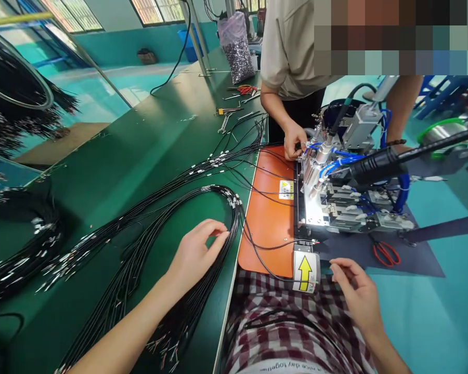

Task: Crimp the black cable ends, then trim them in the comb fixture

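Observation:
My left hand is at the curved bundle of black cables on the green table. Its thumb and forefinger close on a cable at the bundle's right side. My right hand hovers over my lap, just right of a white plate with a yellow arrow. Its thumb and forefinger are pinched together; anything between them is too small to make out. Two loose black cables run from the bundle onto the orange board. One ends at the machine's front edge, the other at the arrow plate.
A co-worker's hand works at the machine's far side. Red-handled scissors lie right of the machine. A second cable bundle, wrenches and a bag of small parts are on the table. More cables lie at left.

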`<state>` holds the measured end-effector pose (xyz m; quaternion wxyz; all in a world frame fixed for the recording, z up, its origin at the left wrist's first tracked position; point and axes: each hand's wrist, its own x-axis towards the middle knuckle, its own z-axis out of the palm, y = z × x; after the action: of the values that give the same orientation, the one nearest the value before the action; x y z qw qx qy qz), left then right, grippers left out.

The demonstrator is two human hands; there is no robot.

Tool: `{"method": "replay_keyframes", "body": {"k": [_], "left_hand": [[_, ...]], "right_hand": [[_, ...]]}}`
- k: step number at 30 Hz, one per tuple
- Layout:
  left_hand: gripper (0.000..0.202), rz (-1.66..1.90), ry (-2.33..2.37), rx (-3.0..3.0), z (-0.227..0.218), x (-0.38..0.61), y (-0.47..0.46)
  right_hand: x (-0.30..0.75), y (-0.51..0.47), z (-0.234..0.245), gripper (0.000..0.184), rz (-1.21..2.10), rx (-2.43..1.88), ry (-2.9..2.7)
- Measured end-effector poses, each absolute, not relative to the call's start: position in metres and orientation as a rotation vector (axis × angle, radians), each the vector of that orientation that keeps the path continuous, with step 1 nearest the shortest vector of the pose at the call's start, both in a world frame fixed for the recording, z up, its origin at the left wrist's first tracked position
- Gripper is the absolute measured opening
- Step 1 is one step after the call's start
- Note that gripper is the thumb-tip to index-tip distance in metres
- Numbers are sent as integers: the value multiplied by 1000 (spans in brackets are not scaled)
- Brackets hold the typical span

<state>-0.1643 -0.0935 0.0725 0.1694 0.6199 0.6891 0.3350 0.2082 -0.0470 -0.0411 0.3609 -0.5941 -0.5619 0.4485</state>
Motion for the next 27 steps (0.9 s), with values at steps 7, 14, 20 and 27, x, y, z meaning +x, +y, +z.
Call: {"method": "replay_keyframes", "body": {"k": [7, 14, 20, 27], "left_hand": [[21, 627, 2058, 1810, 35, -196, -125], [30, 494, 2087, 1635, 9, -209, -152], [27, 494, 1916, 1535, 7, -223, -167], [27, 566, 1927, 1457, 12, -230, -170]], "right_hand": [[195, -52, -36, 34, 1183, -1528, -1403], [183, -67, -26, 30, 1118, -1553, -1381], [160, -74, -16, 20, 1068, -1462, -1558], [131, -80, -3, 4, 987, -1189, -1866]]}}
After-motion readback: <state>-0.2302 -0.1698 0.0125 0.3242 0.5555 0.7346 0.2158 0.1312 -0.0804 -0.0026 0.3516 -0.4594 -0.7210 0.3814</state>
